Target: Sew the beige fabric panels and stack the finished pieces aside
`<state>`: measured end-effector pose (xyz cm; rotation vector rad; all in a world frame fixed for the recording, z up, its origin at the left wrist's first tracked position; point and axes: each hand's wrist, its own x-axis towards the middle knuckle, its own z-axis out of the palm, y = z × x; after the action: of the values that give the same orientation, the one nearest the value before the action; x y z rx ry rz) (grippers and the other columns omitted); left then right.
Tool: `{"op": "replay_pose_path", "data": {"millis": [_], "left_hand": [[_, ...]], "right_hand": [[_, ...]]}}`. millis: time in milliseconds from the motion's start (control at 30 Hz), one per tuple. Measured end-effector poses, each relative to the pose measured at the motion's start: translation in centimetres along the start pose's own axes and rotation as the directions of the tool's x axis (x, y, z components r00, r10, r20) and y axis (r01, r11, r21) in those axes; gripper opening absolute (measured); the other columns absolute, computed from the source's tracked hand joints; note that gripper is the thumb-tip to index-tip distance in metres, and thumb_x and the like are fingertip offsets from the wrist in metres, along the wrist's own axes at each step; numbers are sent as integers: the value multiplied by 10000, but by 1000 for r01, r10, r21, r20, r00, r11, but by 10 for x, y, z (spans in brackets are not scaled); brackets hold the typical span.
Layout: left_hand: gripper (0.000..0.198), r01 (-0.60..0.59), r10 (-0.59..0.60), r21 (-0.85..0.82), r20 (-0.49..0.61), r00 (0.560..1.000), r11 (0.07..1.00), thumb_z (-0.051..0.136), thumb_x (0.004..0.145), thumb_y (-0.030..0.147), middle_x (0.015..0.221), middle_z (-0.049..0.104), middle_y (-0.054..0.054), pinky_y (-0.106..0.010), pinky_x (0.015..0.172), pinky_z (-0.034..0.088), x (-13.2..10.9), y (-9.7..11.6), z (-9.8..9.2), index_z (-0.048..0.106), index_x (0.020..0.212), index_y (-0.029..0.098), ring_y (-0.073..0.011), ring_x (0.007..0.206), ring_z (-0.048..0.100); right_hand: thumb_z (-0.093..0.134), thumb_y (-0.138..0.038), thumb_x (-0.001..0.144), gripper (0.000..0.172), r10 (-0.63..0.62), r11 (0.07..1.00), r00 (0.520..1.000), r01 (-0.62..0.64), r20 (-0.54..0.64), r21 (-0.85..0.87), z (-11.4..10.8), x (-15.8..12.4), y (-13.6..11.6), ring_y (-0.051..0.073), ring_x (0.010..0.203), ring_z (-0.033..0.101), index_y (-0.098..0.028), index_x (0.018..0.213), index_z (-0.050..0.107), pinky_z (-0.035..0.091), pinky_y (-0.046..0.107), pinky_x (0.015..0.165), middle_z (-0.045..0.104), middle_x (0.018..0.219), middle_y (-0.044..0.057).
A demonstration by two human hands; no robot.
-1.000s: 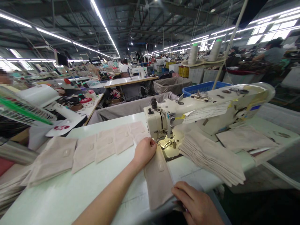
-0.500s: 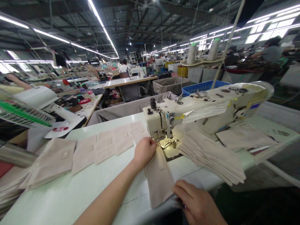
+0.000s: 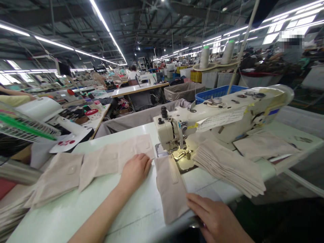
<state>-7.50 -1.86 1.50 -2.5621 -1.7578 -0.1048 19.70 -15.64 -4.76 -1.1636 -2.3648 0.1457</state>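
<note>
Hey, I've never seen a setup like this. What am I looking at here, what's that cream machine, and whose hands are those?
There is one view, from a camera worn on the worker's head and looking forward and down, so both hands are the worker's own. The cream machine is an industrial sewing machine on a white table in a large workshop. A beige fabric piece lies with its far end by the presser foot, and the right hand rests on its near end. The left hand touches a row of similar pieces trailing off to the left. A stack of more pieces sits right of the needle. Thread cones stand behind.
</note>
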Motion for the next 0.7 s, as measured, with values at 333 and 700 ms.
{"op": "replay_pose_path", "data": {"millis": [333,700], "left_hand": [[188,-46,58,139,-83,995,989,539,943,253,1089,694,-137,-573,1008,465,-42,2,7,673,1015,143,-329,1040,636],[346,-649,635,-248,-145,759,719,504,938,160,1163,685,-103,-376,911,590,-75,83,13,543,1281,148,-258,1089,624]], "right_hand": [[466,-34,621,567,16,1000,1000,-16,1,9,-2,4,-1,240,875,749,-135,1126,702,634,327,697,714,1251,99],[439,-40,630,689,59,998,996,-58,63,-14,6,8,3,265,982,736,-99,1287,640,638,380,768,688,1291,129]]}}
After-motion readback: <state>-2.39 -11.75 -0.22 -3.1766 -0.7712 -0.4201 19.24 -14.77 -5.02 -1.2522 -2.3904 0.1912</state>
